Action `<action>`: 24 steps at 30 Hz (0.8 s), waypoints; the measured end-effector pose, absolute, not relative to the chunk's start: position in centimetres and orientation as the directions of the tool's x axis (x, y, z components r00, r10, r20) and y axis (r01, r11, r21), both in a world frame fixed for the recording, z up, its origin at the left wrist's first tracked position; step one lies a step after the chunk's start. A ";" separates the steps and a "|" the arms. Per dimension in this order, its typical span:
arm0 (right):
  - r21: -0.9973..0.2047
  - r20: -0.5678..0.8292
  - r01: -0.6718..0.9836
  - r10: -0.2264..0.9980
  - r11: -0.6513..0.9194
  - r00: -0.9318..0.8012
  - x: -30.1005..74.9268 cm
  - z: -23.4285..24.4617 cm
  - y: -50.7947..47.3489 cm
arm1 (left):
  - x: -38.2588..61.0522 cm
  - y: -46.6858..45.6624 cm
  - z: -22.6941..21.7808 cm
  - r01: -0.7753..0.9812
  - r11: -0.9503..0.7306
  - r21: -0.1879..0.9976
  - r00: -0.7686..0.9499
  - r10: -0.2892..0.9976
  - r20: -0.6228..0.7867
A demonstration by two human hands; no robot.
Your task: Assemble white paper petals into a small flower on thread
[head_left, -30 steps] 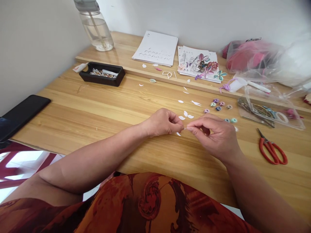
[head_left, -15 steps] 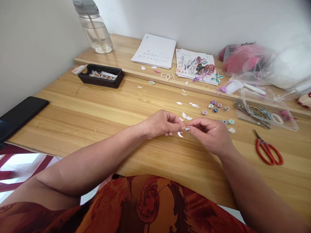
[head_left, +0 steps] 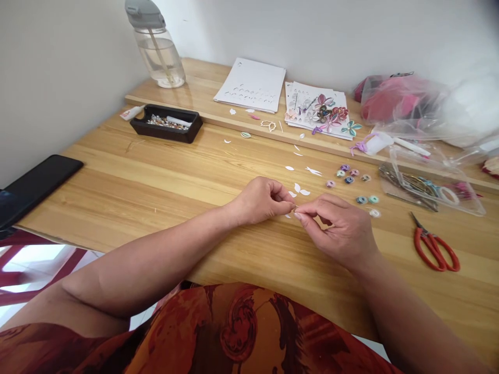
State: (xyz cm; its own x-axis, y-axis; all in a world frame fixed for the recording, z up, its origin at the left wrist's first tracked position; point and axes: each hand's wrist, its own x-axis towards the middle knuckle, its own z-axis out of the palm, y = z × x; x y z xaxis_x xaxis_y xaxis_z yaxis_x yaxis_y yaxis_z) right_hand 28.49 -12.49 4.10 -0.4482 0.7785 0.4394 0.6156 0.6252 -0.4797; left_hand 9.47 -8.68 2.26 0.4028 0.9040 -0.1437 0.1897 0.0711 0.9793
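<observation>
My left hand (head_left: 260, 200) and my right hand (head_left: 338, 228) meet fingertip to fingertip over the wooden table (head_left: 156, 176). Both pinch the same tiny white paper piece (head_left: 295, 210), mostly hidden between thumbs and forefingers. Another white petal cut-out (head_left: 287, 215) peeks out just under my left fingers. More white petals (head_left: 300, 190) lie a little beyond the hands. Small coloured paper coils (head_left: 348, 175) are scattered to the right of them.
Red scissors (head_left: 435, 248) lie at the right. A clear plastic box of tools (head_left: 432, 182) and plastic bags (head_left: 405, 101) sit behind them. A black tray (head_left: 166, 123), a water bottle (head_left: 158, 47), paper sheets (head_left: 251, 85) and quilled flowers (head_left: 325, 110) line the back. A dark phone (head_left: 33, 187) lies at the left edge.
The hands have stayed pinched together on the white piece; the right fingers shifted slightly lower and closer to the left hand. The view drifted a little.
</observation>
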 end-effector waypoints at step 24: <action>-0.989 -0.100 0.125 0.969 -0.073 -0.224 28.5 3.2 -11.9 | 10.0 -8.9 2.4 -0.185 0.304 0.934 0.434 0.878 -0.200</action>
